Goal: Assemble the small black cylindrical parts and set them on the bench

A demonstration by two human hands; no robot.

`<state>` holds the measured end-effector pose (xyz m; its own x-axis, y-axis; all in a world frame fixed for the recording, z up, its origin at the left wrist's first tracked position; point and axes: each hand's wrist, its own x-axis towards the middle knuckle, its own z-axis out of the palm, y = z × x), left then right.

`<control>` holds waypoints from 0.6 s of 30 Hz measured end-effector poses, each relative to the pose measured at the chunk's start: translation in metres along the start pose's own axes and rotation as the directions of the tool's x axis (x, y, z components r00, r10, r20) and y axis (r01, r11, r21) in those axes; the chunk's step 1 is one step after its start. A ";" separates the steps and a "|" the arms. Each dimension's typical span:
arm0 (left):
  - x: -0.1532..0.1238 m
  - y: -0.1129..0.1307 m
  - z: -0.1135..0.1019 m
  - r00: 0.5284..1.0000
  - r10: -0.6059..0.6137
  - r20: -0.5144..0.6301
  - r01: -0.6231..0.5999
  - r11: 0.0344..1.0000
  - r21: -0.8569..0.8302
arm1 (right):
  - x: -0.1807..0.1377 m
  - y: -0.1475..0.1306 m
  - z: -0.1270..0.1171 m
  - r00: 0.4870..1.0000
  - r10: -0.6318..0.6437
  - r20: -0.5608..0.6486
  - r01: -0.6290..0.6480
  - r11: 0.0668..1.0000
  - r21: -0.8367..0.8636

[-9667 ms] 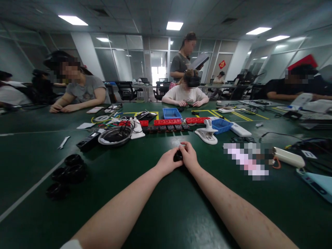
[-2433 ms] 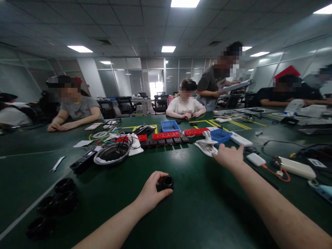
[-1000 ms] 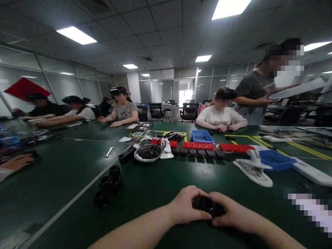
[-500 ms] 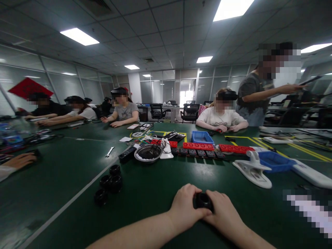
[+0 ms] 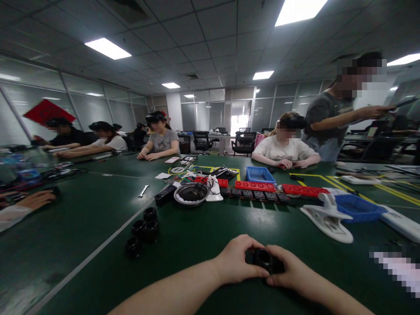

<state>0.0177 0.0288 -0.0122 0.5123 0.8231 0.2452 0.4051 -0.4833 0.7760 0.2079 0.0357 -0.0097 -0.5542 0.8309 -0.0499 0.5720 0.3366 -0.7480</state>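
Observation:
A black hollow round part [image 5: 264,259] is between my two hands, low over the near side of the green table. My left hand [image 5: 236,261] has its thumb and fingers curled around the part's left side. From the right, my right hand [image 5: 286,267] closes thumb and fingertips on the opposite side. A round opening in the part faces up toward me; its lower side is partly hidden. Left of my hands stands a cluster of several similar black round parts [image 5: 151,231], close together, with one on the near side [image 5: 133,248].
Beyond my hands lie red socket strips [image 5: 256,186], a metal bowl [image 5: 191,200] with dark cable, a wrench [image 5: 143,191] and a blue tray [image 5: 260,174]. A white clip stand [image 5: 328,223] lies to the right. A co-worker's hand [image 5: 41,200] rests at far left.
My right hand has shifted slightly right and its fingers have opened out along the part, showing more of it. The whole view has swung a little left.

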 end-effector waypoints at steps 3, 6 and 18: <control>-0.002 0.004 0.007 0.992 -0.109 -0.069 0.110 0.994 0.001 | 0.001 0.001 0.011 0.994 0.020 -0.105 -0.033 0.992 -0.118; -0.004 0.009 0.016 0.959 -0.208 -0.192 0.215 0.977 0.016 | 0.001 -0.005 0.023 0.973 0.034 -0.230 -0.095 0.961 -0.260; 0.003 0.006 0.001 0.998 -0.063 -0.023 0.063 0.998 0.022 | 0.000 -0.003 0.001 0.997 -0.072 -0.015 0.070 0.995 -0.072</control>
<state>0.0222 0.0278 -0.0070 0.4683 0.8585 0.2090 0.4533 -0.4365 0.7771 0.2063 0.0341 -0.0081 -0.5847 0.8111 0.0137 0.5737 0.4253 -0.7000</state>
